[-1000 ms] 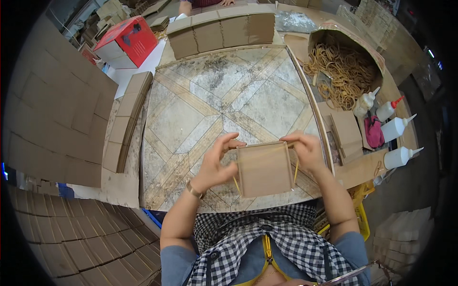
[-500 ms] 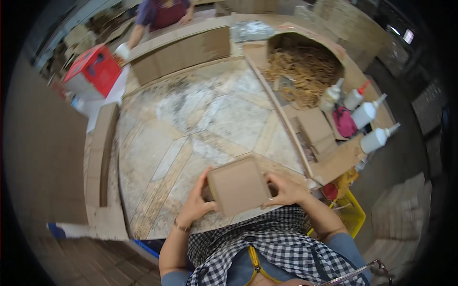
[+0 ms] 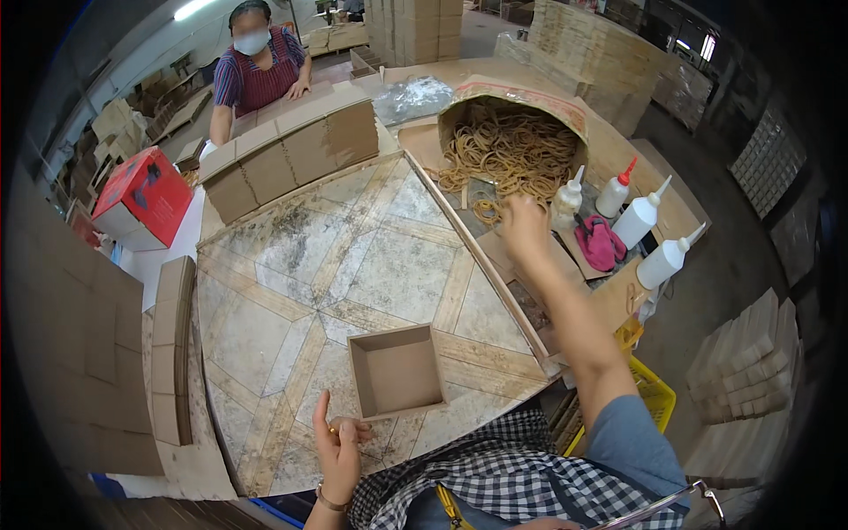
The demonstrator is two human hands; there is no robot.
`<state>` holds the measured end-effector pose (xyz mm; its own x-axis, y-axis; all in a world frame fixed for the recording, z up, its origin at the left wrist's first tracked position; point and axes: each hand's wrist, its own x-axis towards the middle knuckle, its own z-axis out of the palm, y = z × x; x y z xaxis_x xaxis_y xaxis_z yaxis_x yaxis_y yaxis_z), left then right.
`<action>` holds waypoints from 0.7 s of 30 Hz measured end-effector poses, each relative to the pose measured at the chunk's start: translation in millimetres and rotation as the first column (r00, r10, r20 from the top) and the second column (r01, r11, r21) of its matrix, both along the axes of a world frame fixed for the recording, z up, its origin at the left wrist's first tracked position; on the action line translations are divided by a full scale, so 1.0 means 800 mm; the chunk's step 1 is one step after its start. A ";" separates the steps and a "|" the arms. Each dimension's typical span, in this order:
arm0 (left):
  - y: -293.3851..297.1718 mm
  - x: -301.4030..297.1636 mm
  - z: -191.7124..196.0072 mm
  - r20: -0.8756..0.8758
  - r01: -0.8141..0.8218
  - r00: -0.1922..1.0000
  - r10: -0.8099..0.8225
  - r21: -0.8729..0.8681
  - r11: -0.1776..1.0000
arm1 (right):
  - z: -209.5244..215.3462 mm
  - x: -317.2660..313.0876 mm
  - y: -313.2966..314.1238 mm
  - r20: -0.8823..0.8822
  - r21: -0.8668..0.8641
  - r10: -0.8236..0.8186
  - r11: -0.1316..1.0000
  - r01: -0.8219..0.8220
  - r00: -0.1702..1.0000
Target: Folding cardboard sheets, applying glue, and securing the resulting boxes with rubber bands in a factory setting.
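Note:
A small open-topped cardboard box stands on the worn, patterned tabletop in front of me, with neither hand gripping it. Beside its near left corner is my left hand, index finger stretched out, the other fingers loosely bent and nothing visible in them. My right arm reaches far forward to the right. My right hand is at the near edge of a heap of tan rubber bands, close to a few loose ones; its fingertips are blurred and partly hidden.
A wooden strip borders the tabletop on the right. Beyond it stand several glue bottles and a pink cloth. Stacked cardboard lines the far edge, more the left. A red box and a co-worker are farther off.
Both hands have let go of the cardboard box, which now sits on the table with its open side up. My right hand has moved forward and right to the rubber bands. The view has tilted up.

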<state>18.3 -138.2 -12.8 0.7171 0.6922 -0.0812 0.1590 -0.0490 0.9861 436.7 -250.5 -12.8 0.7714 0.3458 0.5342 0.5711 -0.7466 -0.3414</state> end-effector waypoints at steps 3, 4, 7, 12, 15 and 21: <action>0.001 0.000 -0.002 0.009 0.166 0.984 -0.180 0.342 0.925 | -0.011 0.079 -0.010 0.085 -0.328 -0.083 0.939 0.106 0.993; -0.005 0.002 0.008 -0.032 0.200 0.978 -0.206 0.425 0.883 | -0.016 0.091 -0.005 0.005 -0.430 -0.118 0.896 0.108 0.993; -0.027 -0.005 0.004 -0.056 0.217 0.974 -0.220 0.517 0.828 | -0.021 0.099 0.005 -0.088 -0.523 -0.182 0.845 0.110 0.979; 0.004 -0.011 0.019 0.092 0.058 0.986 -0.142 0.609 0.791 | 0.015 0.046 -0.009 0.065 -0.167 0.045 0.985 -0.034 0.997; 0.032 0.027 0.076 0.159 0.022 0.975 -0.154 0.620 0.784 | 0.080 -0.103 0.016 -0.233 0.279 0.457 0.877 -0.392 0.858; 0.022 0.066 0.111 0.081 0.324 0.931 -0.356 0.270 0.907 | 0.127 -0.271 0.005 -0.252 0.389 0.883 0.467 -0.794 0.396</action>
<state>70.9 -120.4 76.3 0.9054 0.3903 0.1668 -0.0349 -0.3232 0.9457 220.1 -246.5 88.4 0.2773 0.8674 0.4132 0.6610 0.1398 -0.7372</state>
